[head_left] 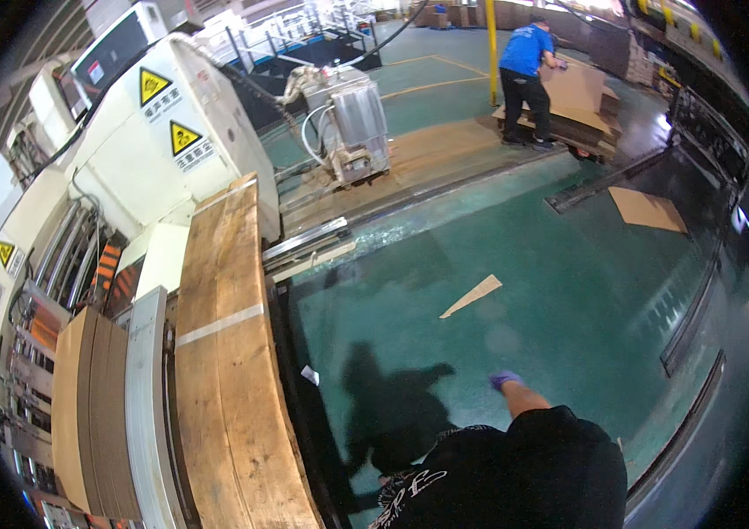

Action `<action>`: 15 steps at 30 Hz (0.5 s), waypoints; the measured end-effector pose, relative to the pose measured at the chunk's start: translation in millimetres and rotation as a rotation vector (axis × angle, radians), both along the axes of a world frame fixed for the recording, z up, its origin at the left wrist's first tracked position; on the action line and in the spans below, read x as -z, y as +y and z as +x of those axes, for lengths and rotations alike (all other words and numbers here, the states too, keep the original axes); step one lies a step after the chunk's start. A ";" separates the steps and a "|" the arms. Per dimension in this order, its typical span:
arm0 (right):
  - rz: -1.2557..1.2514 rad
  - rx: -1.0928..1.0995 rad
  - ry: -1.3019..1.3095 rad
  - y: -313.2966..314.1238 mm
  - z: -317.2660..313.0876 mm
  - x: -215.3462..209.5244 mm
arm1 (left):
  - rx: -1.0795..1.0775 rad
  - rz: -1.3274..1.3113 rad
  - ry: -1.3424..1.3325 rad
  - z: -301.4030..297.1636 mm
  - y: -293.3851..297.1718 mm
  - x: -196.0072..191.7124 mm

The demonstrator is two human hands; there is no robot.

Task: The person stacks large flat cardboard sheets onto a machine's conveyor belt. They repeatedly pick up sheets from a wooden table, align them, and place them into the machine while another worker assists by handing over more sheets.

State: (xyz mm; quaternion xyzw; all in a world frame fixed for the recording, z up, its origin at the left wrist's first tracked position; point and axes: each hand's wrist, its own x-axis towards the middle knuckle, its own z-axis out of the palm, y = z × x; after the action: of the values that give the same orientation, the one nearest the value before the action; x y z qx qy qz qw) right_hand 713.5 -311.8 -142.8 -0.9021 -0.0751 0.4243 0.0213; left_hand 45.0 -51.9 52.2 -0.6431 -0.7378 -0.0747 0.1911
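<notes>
My right hand, in a purple glove, reaches out from my short black sleeve over the green floor. It is small in the head view, and its fingers cannot be made out. No object shows in it. Nearest to it, farther out on the floor, lies a narrow wedge-shaped scrap of cardboard, apart from the hand. My left hand is out of sight. A long wooden plank with pale bands runs along my left side. Beyond it is a stack of brown cardboard sheets beside a grey metal rail.
A white machine with yellow warning signs rises at the left. A metal tank unit stands ahead. A person in blue bends at a cardboard pile. At the right lie a cardboard sheet and dark floor rails.
</notes>
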 end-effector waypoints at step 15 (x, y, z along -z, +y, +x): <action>0.139 -0.154 0.158 -80.3 -42.9 13.4 | -0.060 -0.144 -0.105 55.7 41.4 -22.5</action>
State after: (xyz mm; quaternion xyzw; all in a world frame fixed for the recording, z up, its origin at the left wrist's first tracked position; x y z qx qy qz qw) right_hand 670.6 -392.1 -156.2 -0.8539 -0.1714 0.4881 0.0572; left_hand 100.7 -10.5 74.7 -0.6278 -0.7693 -0.0495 0.1076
